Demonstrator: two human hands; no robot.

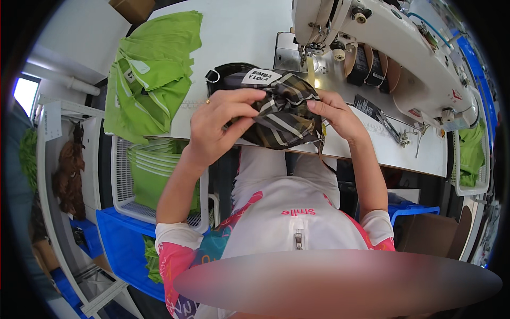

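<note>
A dark plaid fabric bag (289, 125) with a zip along its lower edge is held over the front edge of the sewing table. A white label (261, 77) sits on its upper part, and a metal ring (212, 76) shows at its far left corner. My left hand (220, 119) pinches gathered cloth at the bag's middle between closed fingers and thumb. At the bag's right side, my right hand (337, 112) grips it with the thumb on top; its other fingers are partly hidden. The sewing machine's needle area (311, 50) lies just beyond the bag.
Bright green cloth pieces (151, 69) lie on the white table (234, 32) at left. Below them stand a white basket (121, 170) and a blue bin (119, 239). Thread snips (390, 127) rest right of my right hand, under the machine arm (404, 58).
</note>
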